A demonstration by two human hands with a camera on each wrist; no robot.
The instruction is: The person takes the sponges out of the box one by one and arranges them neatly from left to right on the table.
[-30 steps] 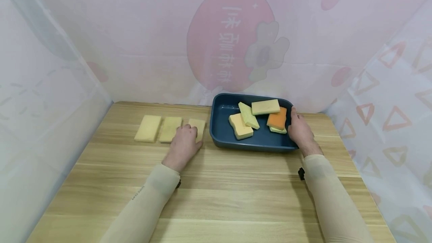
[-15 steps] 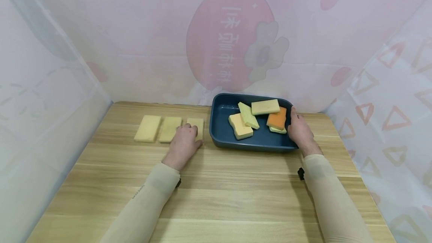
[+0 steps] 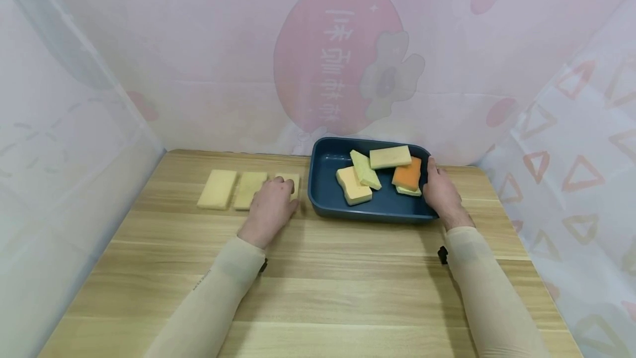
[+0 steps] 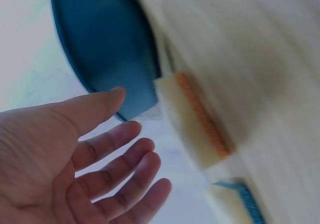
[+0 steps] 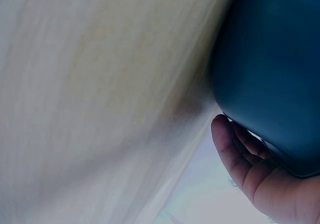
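Left hand (image 3: 270, 207) spread over a spongy slab (image 3: 290, 183) — right hand (image 3: 441, 192) cupping the smooth tray (image 3: 370, 212).

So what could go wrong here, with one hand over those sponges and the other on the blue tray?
The left hand hovers open over the rightmost sponge of a tight row; it might nudge the middle sponge. The right hand grips only one end of the blue tray, so a tug could slide or tip it, shifting the loosely piled sponges inside, like the orange one.

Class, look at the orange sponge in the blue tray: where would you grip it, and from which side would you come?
Probably from above, pinching the orange sponge's long edges. It lies tilted on a paler sponge, topside exposed, while the tray wall and the right hand crowd its right side.
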